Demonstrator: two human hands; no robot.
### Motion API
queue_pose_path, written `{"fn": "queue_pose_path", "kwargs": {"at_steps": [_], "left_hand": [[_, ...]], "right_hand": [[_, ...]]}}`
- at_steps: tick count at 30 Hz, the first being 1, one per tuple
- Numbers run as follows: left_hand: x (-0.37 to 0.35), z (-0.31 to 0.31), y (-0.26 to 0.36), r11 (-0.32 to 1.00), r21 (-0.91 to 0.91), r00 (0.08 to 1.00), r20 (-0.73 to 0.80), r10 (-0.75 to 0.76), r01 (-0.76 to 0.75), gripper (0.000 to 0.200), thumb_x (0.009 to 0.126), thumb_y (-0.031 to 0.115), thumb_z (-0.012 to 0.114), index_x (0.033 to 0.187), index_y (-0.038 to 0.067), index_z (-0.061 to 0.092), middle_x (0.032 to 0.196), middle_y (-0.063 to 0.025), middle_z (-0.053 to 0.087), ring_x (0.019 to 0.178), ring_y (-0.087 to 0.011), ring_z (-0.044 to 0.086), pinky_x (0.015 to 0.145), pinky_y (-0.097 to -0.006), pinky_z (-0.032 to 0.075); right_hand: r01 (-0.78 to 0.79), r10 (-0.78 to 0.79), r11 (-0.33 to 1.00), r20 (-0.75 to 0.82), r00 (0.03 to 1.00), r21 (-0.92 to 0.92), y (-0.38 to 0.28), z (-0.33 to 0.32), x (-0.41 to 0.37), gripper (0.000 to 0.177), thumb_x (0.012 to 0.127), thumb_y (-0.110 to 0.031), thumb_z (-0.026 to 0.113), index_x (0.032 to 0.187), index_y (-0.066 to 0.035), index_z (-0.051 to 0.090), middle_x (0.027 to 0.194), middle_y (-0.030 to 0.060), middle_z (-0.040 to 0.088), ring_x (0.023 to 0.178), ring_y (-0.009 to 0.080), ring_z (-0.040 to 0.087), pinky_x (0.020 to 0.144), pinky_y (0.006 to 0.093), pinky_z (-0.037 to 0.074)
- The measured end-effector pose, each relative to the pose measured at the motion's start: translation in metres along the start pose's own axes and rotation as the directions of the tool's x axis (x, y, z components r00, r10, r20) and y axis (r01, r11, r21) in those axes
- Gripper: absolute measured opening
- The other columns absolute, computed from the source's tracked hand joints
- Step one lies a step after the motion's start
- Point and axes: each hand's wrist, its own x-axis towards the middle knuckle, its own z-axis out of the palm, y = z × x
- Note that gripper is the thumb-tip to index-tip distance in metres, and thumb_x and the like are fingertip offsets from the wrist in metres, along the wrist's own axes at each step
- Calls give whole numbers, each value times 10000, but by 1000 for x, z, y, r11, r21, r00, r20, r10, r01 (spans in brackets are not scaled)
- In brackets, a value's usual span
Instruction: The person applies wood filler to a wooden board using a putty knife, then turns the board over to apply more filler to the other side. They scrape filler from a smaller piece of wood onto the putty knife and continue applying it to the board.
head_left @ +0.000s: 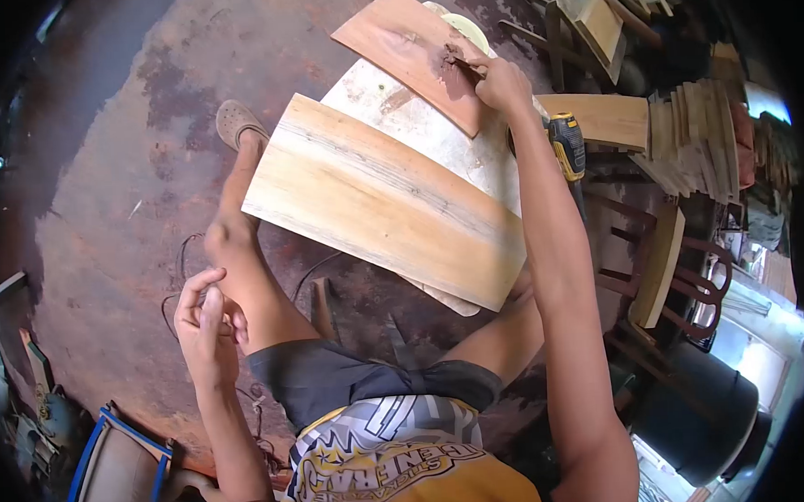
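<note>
My right hand (504,87) grips a thin dark tool, likely a putty knife (473,66), with its tip at a lump of brown paste (452,55). This paste lies on a reddish wooden board (393,38), smeared near its right end. A wide pale wooden board (382,193) with a dark grain streak lies nearer to me, partly on a stained white tabletop (381,90). Held up over my knee at the left, my left hand (210,327) has loosely bent fingers apart, with nothing seen in it.
Beside my right forearm stands a yellow and black power tool (568,145). Stacked wooden boards (693,140) and chair frames (704,283) line the right side. A black drum (696,409) is at lower right, a blue-edged chair (115,470) at lower left. Another person's arm (629,17) shows at upper right.
</note>
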Motion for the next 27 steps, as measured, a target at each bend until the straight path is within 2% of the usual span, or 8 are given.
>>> {"fn": "queue_pose_path", "kwargs": {"at_steps": [3,7,9,13,19,23,24,27], "left_hand": [[16,-33,-49,956,236,965,-235,-118,174,261,962,186,607,1147,3,590,607,-26,556,473,-60,483,431,-195,360],[29,-46,-110,878,478,949,-270,165,-16,208,942,101,636,1131,13,624,647,30,573,535,-30,505,489,-185,393],[36,-52,-124,638,754,918,-127,375,-156,176,920,93,650,1079,18,663,658,11,603,550,-33,523,513,-186,415],[39,-42,-120,728,681,925,-218,311,-84,164,901,82,656,1049,17,683,672,-7,628,555,-29,514,519,-189,413],[43,-43,-125,656,743,902,-184,391,-133,195,890,76,660,1072,6,673,731,-18,635,585,-19,481,524,-191,390],[65,-32,-125,688,697,880,-180,440,-201,284,861,122,698,1116,5,660,829,-62,659,708,-101,588,643,-243,481],[76,-31,-123,550,798,845,-100,526,-248,320,848,149,709,1131,10,657,880,-106,670,788,-177,634,725,-295,513],[108,-14,-110,475,827,812,-41,582,-299,381,858,211,711,1169,5,635,881,-138,664,829,-242,640,777,-350,513]], "right_hand": [[96,-93,994,-68,993,47,14,20,-1,529,720,-59,583,1181,-290,698,1086,139,700,1009,333,658,885,413,520],[231,-235,969,44,971,86,22,4,-7,566,713,-3,537,1189,-265,695,1044,174,696,973,358,656,845,402,516],[222,-240,964,116,964,146,20,-5,-6,570,709,0,529,1184,-265,698,1043,175,693,956,363,657,829,402,515],[101,-101,992,-6,995,73,20,-6,11,642,665,14,496,1200,-285,687,1066,179,686,964,358,656,830,387,512],[332,-336,941,46,941,64,33,11,19,652,655,16,477,1217,-245,680,1080,190,684,1012,349,656,876,370,504],[425,-437,895,81,896,137,29,-18,-13,679,646,37,462,1242,-217,664,931,209,669,764,321,629,732,354,500],[409,-430,886,55,901,218,21,-28,-35,683,647,46,457,1250,-205,658,851,209,651,663,301,592,665,346,485],[324,-327,880,-50,944,348,34,-26,-89,656,667,65,448,1243,-170,658,723,211,564,563,259,488,570,335,421]]}}
